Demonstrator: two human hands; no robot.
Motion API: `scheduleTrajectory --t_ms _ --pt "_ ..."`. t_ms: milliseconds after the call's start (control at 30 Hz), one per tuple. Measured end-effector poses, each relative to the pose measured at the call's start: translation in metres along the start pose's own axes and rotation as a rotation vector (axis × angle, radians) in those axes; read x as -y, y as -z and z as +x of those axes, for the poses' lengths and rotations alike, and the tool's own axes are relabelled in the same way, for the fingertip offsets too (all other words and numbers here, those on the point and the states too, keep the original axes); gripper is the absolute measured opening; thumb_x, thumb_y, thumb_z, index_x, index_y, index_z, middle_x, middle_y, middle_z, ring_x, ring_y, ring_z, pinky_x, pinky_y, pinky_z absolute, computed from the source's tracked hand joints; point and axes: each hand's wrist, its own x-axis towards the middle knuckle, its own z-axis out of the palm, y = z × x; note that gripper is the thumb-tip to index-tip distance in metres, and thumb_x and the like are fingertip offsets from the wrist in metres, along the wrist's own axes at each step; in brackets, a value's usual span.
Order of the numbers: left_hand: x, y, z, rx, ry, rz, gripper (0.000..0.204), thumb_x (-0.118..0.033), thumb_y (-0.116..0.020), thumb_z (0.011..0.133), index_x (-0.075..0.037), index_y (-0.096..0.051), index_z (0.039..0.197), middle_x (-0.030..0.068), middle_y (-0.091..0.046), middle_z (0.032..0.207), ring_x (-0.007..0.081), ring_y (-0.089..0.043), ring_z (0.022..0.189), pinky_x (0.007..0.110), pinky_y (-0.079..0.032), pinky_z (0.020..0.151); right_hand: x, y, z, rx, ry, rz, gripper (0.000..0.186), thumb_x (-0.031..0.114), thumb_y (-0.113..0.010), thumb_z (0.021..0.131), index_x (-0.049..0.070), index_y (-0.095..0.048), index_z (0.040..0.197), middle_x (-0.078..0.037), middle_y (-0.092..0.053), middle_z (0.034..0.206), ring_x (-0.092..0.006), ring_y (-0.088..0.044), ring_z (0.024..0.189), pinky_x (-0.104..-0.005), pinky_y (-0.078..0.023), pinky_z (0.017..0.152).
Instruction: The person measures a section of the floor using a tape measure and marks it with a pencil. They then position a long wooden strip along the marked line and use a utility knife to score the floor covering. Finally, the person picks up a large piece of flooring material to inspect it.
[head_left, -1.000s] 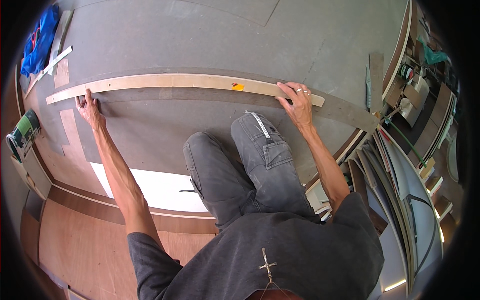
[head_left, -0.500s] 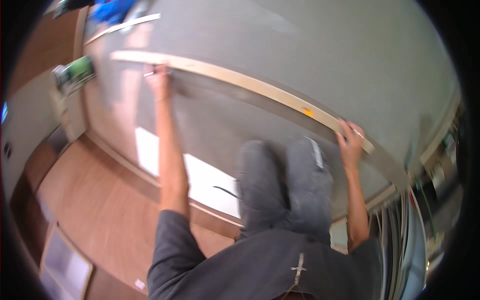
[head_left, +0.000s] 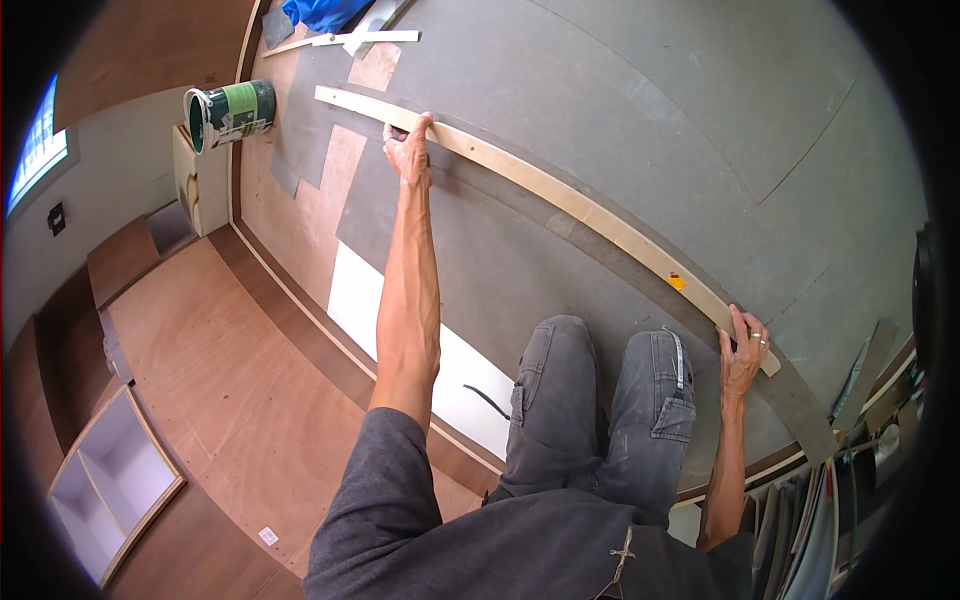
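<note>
A long pale wooden batten [head_left: 560, 196] runs slantwise from the far left to the near right, above a grey sheet-covered surface [head_left: 640, 110]. My left hand [head_left: 408, 152] grips it close to its far end, thumb and fingers on opposite edges. Near the other end, my right hand [head_left: 742, 352] has its fingers wrapped over the batten; a ring shows on it. A small yellow-orange mark [head_left: 677, 282] sits on the batten. Just under it lies a darker grey strip [head_left: 800, 418], partly covered by the wood. My knees [head_left: 562, 345] rest on the surface, on the near side of the batten.
A green bucket [head_left: 245, 110] lies on its side at the left edge. Beyond are a thin white strip [head_left: 375, 38] and a blue bag [head_left: 325, 12]. A white sheet [head_left: 455, 395] lies beside my knees. Upright panels [head_left: 790, 540] stand at lower right; a brown wooden panel [head_left: 250, 370] is lower left.
The whole scene has shifted right and slightly down in the picture, and is sharper now. Both hands keep their hold on the batten; whether it moved over the surface I cannot tell.
</note>
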Motion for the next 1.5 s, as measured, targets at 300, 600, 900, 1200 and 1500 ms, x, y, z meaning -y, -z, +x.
scheduleTrajectory --t_ms 300,600,900,1200,1500 --pt "-0.002 0.004 -0.004 -0.004 -0.035 0.033 0.106 -0.031 -0.094 0.071 -0.006 -0.037 0.157 -0.0022 -0.054 0.088 0.0074 -0.043 0.061 0.026 -0.035 0.051 0.000 -0.003 0.000 -0.004 -0.003 -0.001 0.058 0.003 -0.084 0.078 0.018 -0.070 0.132 -0.007 -0.064 0.119 -0.0301 -0.059 0.113 -0.0463 -0.046 0.098" --pt "-0.006 -0.001 -0.012 -0.047 -0.034 0.062 0.097 -0.037 -0.095 0.066 -0.002 -0.054 0.148 0.0105 -0.058 0.113 0.0223 -0.058 0.098 0.039 -0.051 0.084 -0.002 -0.001 -0.002 0.002 -0.021 0.002 0.060 0.002 -0.084 0.076 0.019 -0.070 0.132 -0.007 -0.064 0.119 -0.0297 -0.059 0.113 -0.0461 -0.046 0.099" --pt "0.004 0.005 -0.002 -0.064 -0.119 0.130 0.120 -0.040 -0.097 0.070 -0.003 -0.028 0.161 0.0050 -0.057 0.097 0.0111 -0.052 0.066 0.030 -0.043 0.053 0.003 0.002 0.001 0.011 -0.014 -0.006 0.057 0.003 -0.084 0.076 0.017 -0.071 0.130 -0.007 -0.064 0.118 -0.0295 -0.059 0.112 -0.0457 -0.046 0.098" --pt "-0.012 0.006 -0.021 0.266 -0.343 -0.065 0.051 -0.026 -0.084 0.091 -0.007 -0.047 0.120 -0.0039 -0.056 0.076 0.0059 -0.047 0.059 0.024 -0.035 0.047 0.001 0.001 0.003 -0.014 0.007 -0.006 0.054 0.012 -0.085 0.077 0.017 -0.071 0.129 -0.007 -0.065 0.116 -0.0294 -0.060 0.112 -0.0459 -0.047 0.098" --pt "-0.028 0.032 -0.020 0.396 -0.099 0.404 0.145 -0.040 -0.100 0.066 -0.002 -0.001 0.166 0.0215 -0.046 0.148 0.0247 -0.057 0.114 0.039 -0.049 0.088 -0.002 0.005 0.000 -0.005 -0.009 -0.010 0.054 0.016 -0.085 0.077 0.018 -0.070 0.129 -0.003 -0.064 0.118 -0.0271 -0.058 0.111 -0.0453 -0.045 0.097"
